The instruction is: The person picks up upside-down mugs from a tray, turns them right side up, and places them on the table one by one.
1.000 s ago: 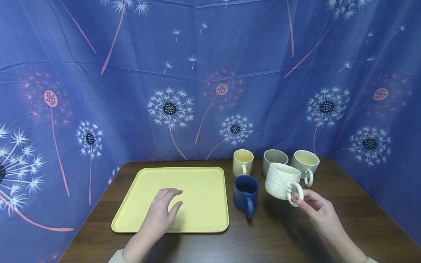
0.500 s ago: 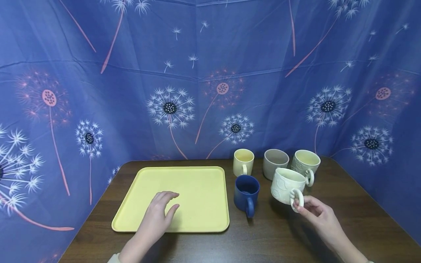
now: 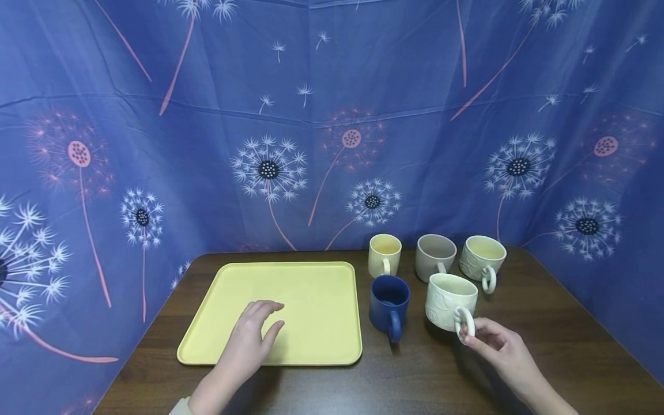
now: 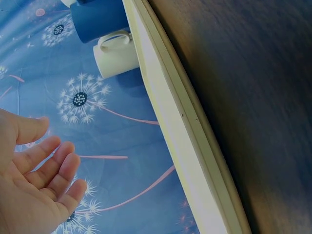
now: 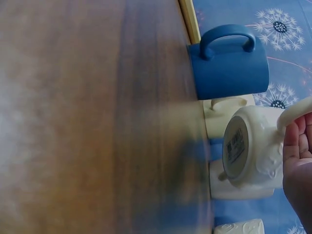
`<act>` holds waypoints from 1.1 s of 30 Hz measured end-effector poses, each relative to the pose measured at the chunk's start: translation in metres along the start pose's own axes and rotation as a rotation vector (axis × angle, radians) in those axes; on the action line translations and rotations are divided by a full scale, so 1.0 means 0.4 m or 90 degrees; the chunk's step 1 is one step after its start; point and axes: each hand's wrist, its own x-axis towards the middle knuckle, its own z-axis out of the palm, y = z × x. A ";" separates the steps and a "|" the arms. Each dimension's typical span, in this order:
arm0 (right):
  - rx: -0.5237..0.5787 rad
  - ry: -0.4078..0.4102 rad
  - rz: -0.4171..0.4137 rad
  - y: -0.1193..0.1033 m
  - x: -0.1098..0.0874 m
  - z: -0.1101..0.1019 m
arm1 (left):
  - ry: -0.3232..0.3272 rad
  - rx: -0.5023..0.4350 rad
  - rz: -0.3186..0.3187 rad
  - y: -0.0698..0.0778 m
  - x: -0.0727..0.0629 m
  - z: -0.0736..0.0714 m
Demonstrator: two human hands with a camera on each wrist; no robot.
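My right hand pinches the handle of a white embossed mug, which tilts a little just above the table. In the right wrist view the mug's underside shows, with a dark label on it. To its left stands a dark blue mug, handle toward me. Behind it are a grey mug and a pale green embossed mug. My left hand hovers over the near part of a yellow tray, fingers loosely bent and holding nothing.
A cream-yellow mug stands behind the blue one, near the tray's right edge. The dark wooden table ends at a blue dandelion-print cloth hanging behind and at both sides.
The white mug in my right hand has come down toward the table and slightly nearer to me, uncovering more of the grey mug. My left hand has barely moved.
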 end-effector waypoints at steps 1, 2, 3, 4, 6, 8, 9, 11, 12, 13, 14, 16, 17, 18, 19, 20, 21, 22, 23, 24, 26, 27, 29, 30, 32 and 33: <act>-0.003 -0.003 -0.001 0.002 -0.002 0.000 | 0.000 0.001 0.000 0.000 0.000 0.000; -0.003 -0.006 0.001 0.003 -0.003 0.000 | -0.001 0.002 -0.001 0.001 0.000 -0.001; -0.009 -0.007 0.003 0.005 -0.005 0.001 | -0.001 0.002 -0.001 0.002 0.000 -0.001; -0.017 -0.008 0.008 0.006 -0.006 0.001 | -0.002 0.002 -0.002 0.002 0.001 -0.002; -0.044 -0.009 0.018 0.006 -0.008 0.002 | -0.003 0.000 -0.004 0.003 0.002 -0.003; -0.073 -0.010 0.024 0.006 -0.009 0.003 | -0.005 -0.001 -0.007 0.004 0.004 -0.005; -0.088 -0.012 0.028 0.004 -0.009 0.003 | -0.006 -0.002 -0.009 0.004 0.004 -0.006; -0.108 -0.020 0.033 0.003 -0.009 0.004 | -0.007 -0.002 -0.011 0.004 0.005 -0.007; -0.115 -0.024 0.033 0.002 -0.010 0.005 | -0.008 -0.002 -0.009 0.004 0.005 -0.007; -0.121 -0.029 0.034 0.002 -0.010 0.005 | -0.008 -0.003 -0.007 0.004 0.005 -0.008; -0.125 -0.035 0.034 0.002 -0.011 0.006 | -0.009 -0.004 -0.005 0.004 0.005 -0.008; -0.128 -0.049 0.037 0.004 -0.012 0.005 | -0.008 -0.007 -0.001 0.004 0.004 -0.009; -0.135 -0.053 0.034 0.006 -0.012 0.004 | -0.007 -0.008 0.002 0.004 0.004 -0.010; -0.140 -0.059 0.033 0.007 -0.012 0.003 | -0.007 -0.008 0.004 0.004 0.004 -0.010; -0.147 -0.064 0.031 0.007 -0.011 0.002 | -0.006 -0.009 0.004 0.004 0.004 -0.010; -0.152 -0.067 0.029 0.008 -0.010 0.000 | -0.005 -0.009 0.005 0.004 0.004 -0.010; -0.162 -0.069 0.027 0.008 -0.009 -0.002 | -0.004 -0.009 0.006 0.003 0.004 -0.010; -0.173 -0.068 0.025 0.007 -0.007 -0.004 | -0.003 -0.008 0.007 0.003 0.003 -0.010; -0.184 -0.070 0.021 0.007 -0.006 -0.006 | -0.003 -0.007 0.007 0.002 0.003 -0.010; -0.189 -0.073 0.018 0.005 -0.005 -0.008 | -0.003 -0.006 0.007 0.002 0.003 -0.010; -0.203 -0.075 0.011 0.002 -0.004 -0.010 | -0.002 -0.005 0.009 0.001 0.001 -0.009; -0.210 -0.075 0.006 0.001 -0.003 -0.011 | -0.001 -0.004 0.010 0.000 0.001 -0.009; -0.217 -0.079 -0.004 -0.002 -0.004 -0.011 | 0.002 -0.004 0.012 -0.002 0.000 -0.009; -0.222 -0.077 -0.006 -0.004 -0.004 -0.010 | 0.004 -0.004 0.013 -0.002 -0.001 -0.009; -0.236 -0.072 -0.008 -0.004 -0.005 -0.009 | 0.007 -0.004 0.016 -0.003 -0.002 -0.010; -0.242 -0.072 -0.008 -0.004 -0.005 -0.008 | 0.007 -0.004 0.016 -0.003 -0.002 -0.010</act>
